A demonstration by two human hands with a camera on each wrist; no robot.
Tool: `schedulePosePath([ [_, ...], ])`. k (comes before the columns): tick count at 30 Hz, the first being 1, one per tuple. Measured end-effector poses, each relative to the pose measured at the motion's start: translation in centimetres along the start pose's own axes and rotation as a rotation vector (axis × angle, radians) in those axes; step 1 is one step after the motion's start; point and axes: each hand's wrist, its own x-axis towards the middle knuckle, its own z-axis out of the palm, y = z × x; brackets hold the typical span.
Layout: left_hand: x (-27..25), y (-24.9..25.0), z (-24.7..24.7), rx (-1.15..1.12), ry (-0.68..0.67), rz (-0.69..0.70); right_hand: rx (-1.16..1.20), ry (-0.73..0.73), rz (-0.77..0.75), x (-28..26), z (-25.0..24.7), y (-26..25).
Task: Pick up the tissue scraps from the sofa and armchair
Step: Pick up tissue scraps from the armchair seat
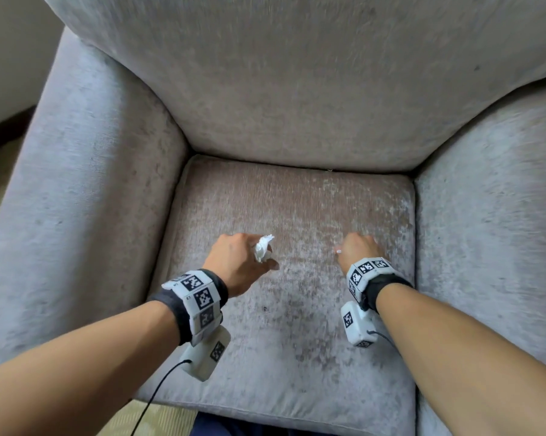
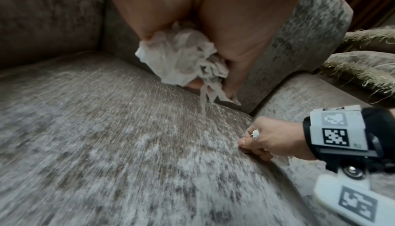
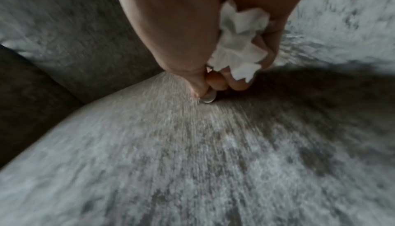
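Both hands hover low over the seat cushion (image 1: 297,325) of a grey velvet armchair. My left hand (image 1: 240,259) is curled round a crumpled wad of white tissue scraps (image 1: 263,248), which bulges from the fist in the left wrist view (image 2: 181,59). My right hand (image 1: 358,248) holds white tissue scraps (image 3: 239,43) in its curled fingers, while thumb and forefinger pinch a tiny white scrap (image 2: 255,133) just above the cushion (image 3: 192,145). No loose scrap shows on the seat itself.
The armchair's backrest (image 1: 297,89) rises ahead, with padded arms left (image 1: 76,199) and right (image 1: 492,215). A fringed cushion (image 2: 363,70) lies beyond the right arm of the chair. A cable hangs from the left wrist camera (image 1: 205,354).
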Motion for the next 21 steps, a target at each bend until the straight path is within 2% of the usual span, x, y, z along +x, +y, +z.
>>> schedulePosePath([
  [4,-0.9,2.5,-0.8,-0.006,0.015,0.001,0.073,-0.013,-0.068,-2.1,-3.0,0.6],
  [10,-3.8,11.0,-4.8,0.038,0.044,0.079,0.22,0.096,-0.113,-8.1,-11.7,2.9],
  [16,-7.1,21.6,-9.9,0.131,0.079,0.265,0.424,0.227,-0.092,-16.5,-21.8,7.4],
  [21,-11.0,31.8,-13.8,0.204,0.08,0.452,0.47,0.392,-0.02,-26.7,-29.9,15.0],
])
